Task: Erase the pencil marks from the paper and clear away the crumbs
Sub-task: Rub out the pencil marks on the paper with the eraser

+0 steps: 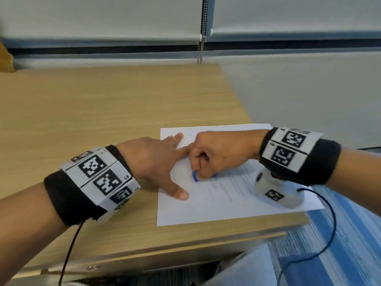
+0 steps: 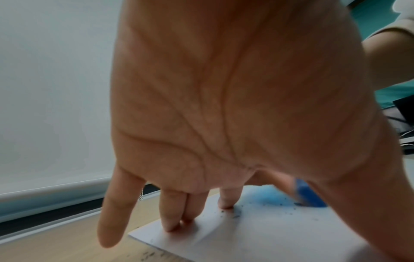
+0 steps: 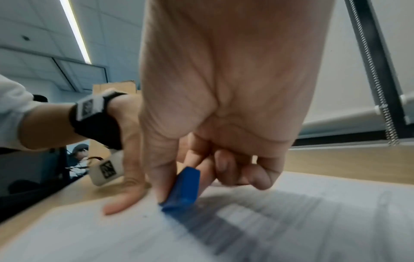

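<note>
- Head view: right hand [image 1: 216, 153] pinches the blue eraser [image 1: 195, 176] against the paper [image 1: 206, 209], at the sheet's centre.
- Left hand [image 1: 156, 159], fingers spread flat, pins the sheet's 9 o'clock edge.
- Thin paper probably buckles easily; the eraser looks small, firm and best held low.
- Crumbs [image 2: 235, 215] dot the sheet.

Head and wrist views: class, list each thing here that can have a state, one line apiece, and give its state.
paper: flat on the desk, pinned by the left hand.
eraser: blue, pinched, its lower edge on the paper.
crumbs: scattered on the sheet, not cleared.
left hand: fingers spread, pressing the paper.
right hand: curled, gripping the eraser.
desk: wooden, bearing the paper.
</note>
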Demonstrator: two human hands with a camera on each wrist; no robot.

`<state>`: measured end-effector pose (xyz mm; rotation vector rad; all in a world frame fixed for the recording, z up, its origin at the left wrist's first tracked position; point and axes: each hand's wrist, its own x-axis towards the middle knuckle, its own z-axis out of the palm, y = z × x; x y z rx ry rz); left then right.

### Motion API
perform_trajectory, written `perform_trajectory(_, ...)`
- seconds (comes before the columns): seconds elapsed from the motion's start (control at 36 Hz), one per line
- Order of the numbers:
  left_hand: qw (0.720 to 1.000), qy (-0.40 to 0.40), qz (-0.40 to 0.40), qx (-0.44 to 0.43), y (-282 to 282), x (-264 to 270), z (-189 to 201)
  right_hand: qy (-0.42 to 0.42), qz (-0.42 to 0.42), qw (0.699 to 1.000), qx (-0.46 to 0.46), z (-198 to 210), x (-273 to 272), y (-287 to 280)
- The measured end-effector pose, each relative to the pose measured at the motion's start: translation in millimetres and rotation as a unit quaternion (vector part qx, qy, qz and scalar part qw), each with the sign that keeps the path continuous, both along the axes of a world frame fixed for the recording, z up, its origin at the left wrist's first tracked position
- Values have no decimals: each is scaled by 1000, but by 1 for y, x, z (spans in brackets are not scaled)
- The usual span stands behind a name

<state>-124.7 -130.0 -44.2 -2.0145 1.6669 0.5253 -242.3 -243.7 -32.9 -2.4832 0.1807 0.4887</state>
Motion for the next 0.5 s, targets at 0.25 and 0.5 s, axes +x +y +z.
perform_trajectory(0.25,1000,-2,0,3,-1,2,-5,82,67,994,1,-1,-18,5)
perform_trajectory(0.5,1000,-6,7,16,-3,0,-2,63,61,996,8,-5,-29,4)
